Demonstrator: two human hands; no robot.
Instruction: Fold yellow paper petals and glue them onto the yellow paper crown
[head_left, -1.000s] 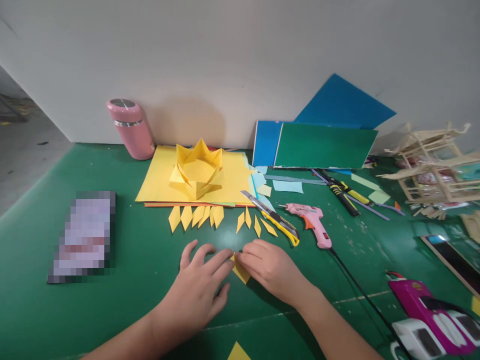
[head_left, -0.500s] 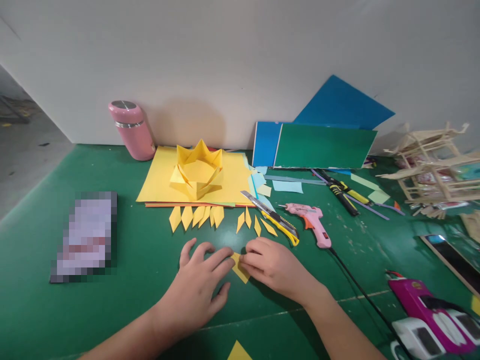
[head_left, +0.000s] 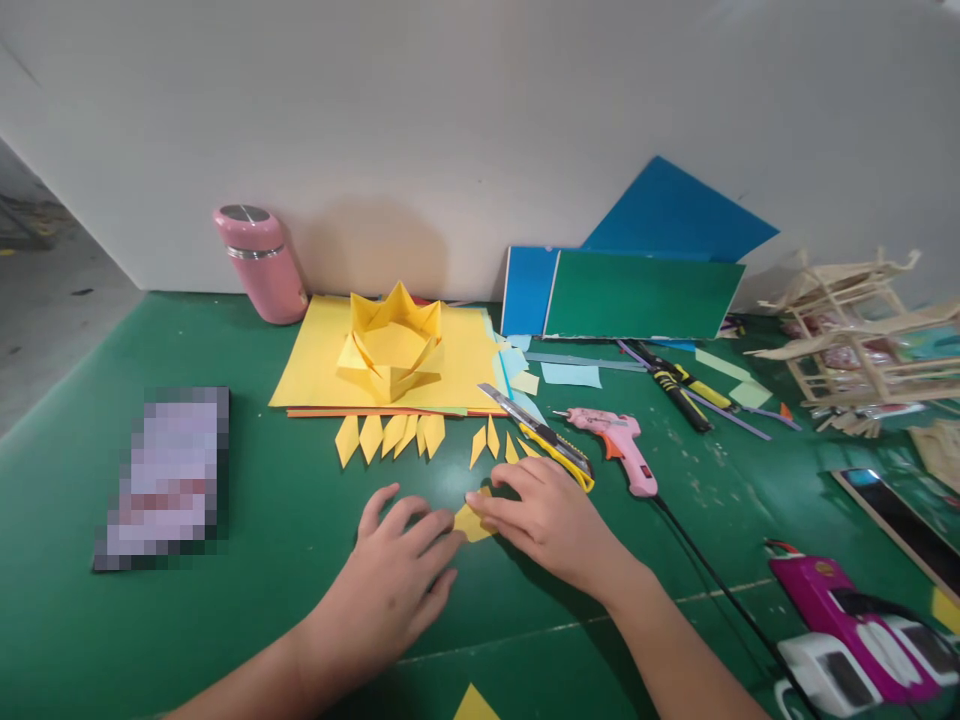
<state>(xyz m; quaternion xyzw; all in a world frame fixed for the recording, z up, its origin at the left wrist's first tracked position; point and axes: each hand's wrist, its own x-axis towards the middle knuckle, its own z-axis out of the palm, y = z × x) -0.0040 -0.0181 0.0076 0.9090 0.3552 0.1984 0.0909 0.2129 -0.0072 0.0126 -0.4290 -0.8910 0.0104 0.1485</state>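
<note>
My left hand (head_left: pixel 390 580) lies flat on the green table with fingers stretched, their tips on the edge of a small yellow paper piece (head_left: pixel 469 523). My right hand (head_left: pixel 544 520) presses its fingertips on the same piece from the right. Beyond the hands lie several folded yellow paper diamonds (head_left: pixel 390 434) in a row, with a few more (head_left: pixel 491 440) to their right. A folded yellow paper crown (head_left: pixel 391 343) sits on a stack of yellow sheets (head_left: pixel 315 370).
A yellow utility knife (head_left: pixel 540 438) and a pink glue gun (head_left: pixel 619 445) lie just beyond my right hand, the cord running right. A pink flask (head_left: pixel 259 262) stands by the wall. Blue and green boards (head_left: pixel 637 290), a wooden stick model (head_left: pixel 862 350) and a pink-white device (head_left: pixel 855 640) fill the right side.
My right hand has slid forward and left over the yellow piece, which now lies flatter and turned between both hands' fingertips. The left hand has barely moved.
</note>
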